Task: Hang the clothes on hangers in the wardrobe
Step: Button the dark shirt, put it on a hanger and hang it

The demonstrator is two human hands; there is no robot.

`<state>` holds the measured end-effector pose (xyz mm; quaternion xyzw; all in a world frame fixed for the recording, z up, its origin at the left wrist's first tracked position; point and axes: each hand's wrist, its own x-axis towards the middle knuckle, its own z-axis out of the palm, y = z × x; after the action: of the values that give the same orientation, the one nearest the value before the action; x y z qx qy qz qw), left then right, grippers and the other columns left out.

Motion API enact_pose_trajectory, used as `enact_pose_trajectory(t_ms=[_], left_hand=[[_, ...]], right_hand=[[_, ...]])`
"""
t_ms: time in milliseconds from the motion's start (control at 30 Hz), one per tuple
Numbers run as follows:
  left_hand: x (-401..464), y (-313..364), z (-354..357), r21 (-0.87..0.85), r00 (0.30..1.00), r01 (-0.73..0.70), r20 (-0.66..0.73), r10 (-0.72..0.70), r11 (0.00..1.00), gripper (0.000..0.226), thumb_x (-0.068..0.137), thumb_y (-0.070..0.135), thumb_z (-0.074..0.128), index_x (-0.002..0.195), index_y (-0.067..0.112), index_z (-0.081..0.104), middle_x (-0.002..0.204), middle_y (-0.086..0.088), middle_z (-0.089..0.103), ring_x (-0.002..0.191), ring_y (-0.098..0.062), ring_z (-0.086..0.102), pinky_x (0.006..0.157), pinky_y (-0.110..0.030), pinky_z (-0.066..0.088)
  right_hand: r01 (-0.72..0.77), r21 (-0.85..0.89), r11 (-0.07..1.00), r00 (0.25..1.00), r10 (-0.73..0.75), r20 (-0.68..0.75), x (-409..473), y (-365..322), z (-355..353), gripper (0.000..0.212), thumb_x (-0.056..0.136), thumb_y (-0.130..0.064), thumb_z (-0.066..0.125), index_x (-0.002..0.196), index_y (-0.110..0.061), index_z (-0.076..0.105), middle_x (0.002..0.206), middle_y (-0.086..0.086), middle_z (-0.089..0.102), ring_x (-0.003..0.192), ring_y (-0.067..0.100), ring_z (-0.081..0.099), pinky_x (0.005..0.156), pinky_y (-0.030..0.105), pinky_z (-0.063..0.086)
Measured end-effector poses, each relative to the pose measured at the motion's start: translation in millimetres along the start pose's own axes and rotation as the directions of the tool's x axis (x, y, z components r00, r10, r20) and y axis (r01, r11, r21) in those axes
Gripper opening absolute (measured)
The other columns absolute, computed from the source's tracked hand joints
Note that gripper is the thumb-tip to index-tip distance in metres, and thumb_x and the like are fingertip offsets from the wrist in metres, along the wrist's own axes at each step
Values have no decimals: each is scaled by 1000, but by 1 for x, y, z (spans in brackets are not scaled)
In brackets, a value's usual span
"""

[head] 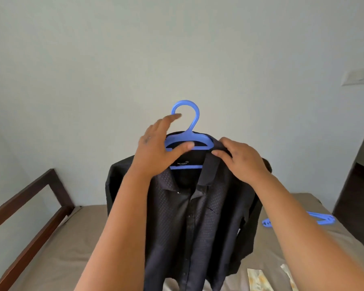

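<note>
The dark shirt (189,206) hangs on a blue hanger (187,141), held up in front of the person above the bed (72,238), its lower part draping down toward the brown sheet. Nearest the camera, pale patterned cloth (256,278) lies on the sheet just below the shirt's hem. The left hand (156,152) holds the hanger at its shoulder bar, thumb pressed across the front of the bar and fingers stretched up toward the hook. The right hand (240,158) pinches the shirt's collar at the hanger's right end. Further back on the right, more blue hangers (322,220) lie flat on the sheet. A dark wooden bed frame (29,198) runs along the left. Behind stands a plain pale wall (177,49) with a switch plate (357,76) at right, and a dark doorway (357,185) beyond.
</note>
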<state>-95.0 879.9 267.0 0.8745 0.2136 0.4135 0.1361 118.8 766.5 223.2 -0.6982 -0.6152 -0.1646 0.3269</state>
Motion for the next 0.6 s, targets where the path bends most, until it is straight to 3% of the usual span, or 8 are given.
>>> enact_pose_trajectory(t_ms=[67,200,300,367,467,533,600], left_hand=[[-15,-3,5,62,997,54,48,-57,997,84,64,75,64,134,40,34,132,23,47,122,-11,47,102,-40,37],[-33,-12,35,302,982,7,177,-63,953,67,72,79,49,116,29,51,108,12,62,108,-20,55,99,-48,38],[-38,-2,57,138,967,3,253,-38,990,40,83,63,58,87,24,54,74,10,61,80,-19,60,74,-35,45],[-41,16,69,43,949,7,315,-21,999,44,80,64,57,76,21,52,64,6,57,69,-16,55,62,-31,43],[-42,53,85,-31,925,-57,375,64,998,57,73,78,53,77,21,57,64,5,59,67,-14,56,63,-33,46],[-46,87,96,-74,903,-116,407,136,991,57,72,78,54,76,22,57,63,5,58,66,-15,56,63,-35,47],[-51,120,99,-147,884,-120,434,174,982,48,75,69,63,71,21,55,59,4,55,63,-15,54,63,-36,45]], right_hand=[[-55,-31,998,998,54,-21,-16,8,-11,22,97,-49,41,92,-28,39,71,-13,47,67,14,45,53,18,28],[-254,8,967,967,254,6,-66,27,-32,23,95,-51,45,87,-30,43,64,-13,47,68,14,46,60,30,31],[-355,37,934,932,351,89,-107,29,-44,30,92,-55,47,79,-28,43,64,-11,48,65,6,48,59,30,33],[-398,36,917,913,392,112,-138,29,-57,33,90,-58,47,77,-27,43,66,-8,49,66,6,49,63,32,38],[-469,73,880,883,464,74,-182,29,-88,48,88,-63,44,91,-17,53,78,-2,58,75,14,56,73,39,47],[-500,56,865,866,498,32,-216,24,-117,43,92,-55,49,90,-12,52,78,-1,58,73,13,55,69,33,44],[-538,71,840,843,537,30,-243,12,-145,28,95,-45,53,84,-19,50,72,-11,57,68,6,53,65,22,41]])
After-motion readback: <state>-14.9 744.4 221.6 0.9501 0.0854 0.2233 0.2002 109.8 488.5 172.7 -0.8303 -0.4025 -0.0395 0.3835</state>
